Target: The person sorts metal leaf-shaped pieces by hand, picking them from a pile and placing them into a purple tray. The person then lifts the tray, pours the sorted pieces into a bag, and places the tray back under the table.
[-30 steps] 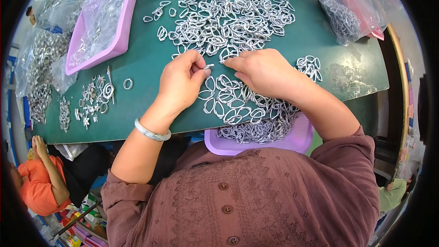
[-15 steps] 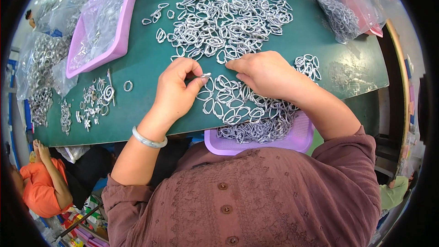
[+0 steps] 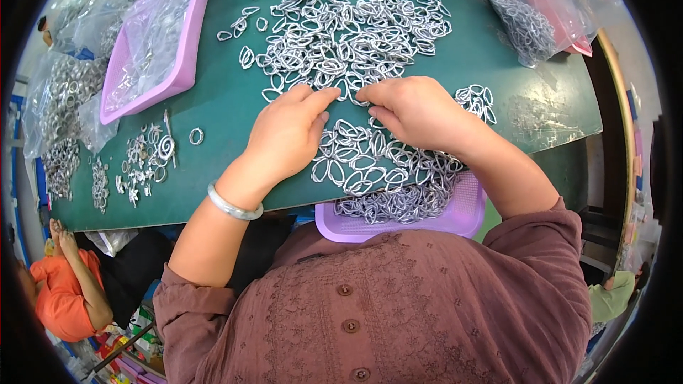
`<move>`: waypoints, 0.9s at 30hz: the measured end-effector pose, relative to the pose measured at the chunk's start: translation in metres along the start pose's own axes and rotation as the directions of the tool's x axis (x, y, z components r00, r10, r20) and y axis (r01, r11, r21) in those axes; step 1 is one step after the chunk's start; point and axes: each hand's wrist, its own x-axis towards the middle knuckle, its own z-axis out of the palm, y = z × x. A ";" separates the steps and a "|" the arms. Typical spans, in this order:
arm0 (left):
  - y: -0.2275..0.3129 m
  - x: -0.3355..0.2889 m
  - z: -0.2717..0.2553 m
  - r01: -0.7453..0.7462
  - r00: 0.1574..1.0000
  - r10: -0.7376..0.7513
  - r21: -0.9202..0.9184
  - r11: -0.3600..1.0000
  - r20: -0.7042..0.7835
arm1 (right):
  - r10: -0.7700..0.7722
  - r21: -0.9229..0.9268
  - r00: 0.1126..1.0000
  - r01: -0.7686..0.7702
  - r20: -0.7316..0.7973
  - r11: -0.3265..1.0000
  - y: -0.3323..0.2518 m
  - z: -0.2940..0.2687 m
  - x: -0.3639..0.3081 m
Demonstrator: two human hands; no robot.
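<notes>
A heap of silver, leaf-shaped metal rings covers the far middle of the green table. At its near edge, my left hand, with a pale bangle on the wrist, stretches its index finger to the rings; thumb and index are apart. My right hand faces it, index fingertip on a ring between the two hands and thumb apart below. Neither hand visibly grips anything. Closer to me, a looser spread of the same rings reaches the table edge. Below that edge, a purple basket holds many more.
Small metal pieces and a round ring lie at the left. A pink basket with plastic bags tilts behind them. A bag of rings stands at the far right. A co-worker in orange sits at lower left.
My left hand has let go of the ring it was pinching and moved forward to the heap's near edge. My right hand has barely moved. The whole view has shifted slightly.
</notes>
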 end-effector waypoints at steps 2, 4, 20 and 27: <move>0.004 0.003 0.002 0.006 1.000 -0.007 0.065 0.998 0.019 | 0.017 -0.006 0.999 -0.017 0.046 1.000 0.002 0.004 -0.002; 0.006 0.004 0.000 0.005 0.999 -0.007 0.063 0.998 0.037 | -0.007 0.056 0.997 0.003 0.076 0.998 0.007 0.002 -0.003; -0.001 0.000 -0.004 -0.112 0.982 0.137 -0.179 0.977 0.131 | -0.028 0.118 0.986 0.009 0.165 0.993 0.014 -0.013 -0.013; 0.015 0.025 0.007 0.011 0.998 -0.015 0.070 0.997 0.060 | 0.046 -0.059 0.999 -0.046 -0.003 0.997 0.014 -0.004 -0.008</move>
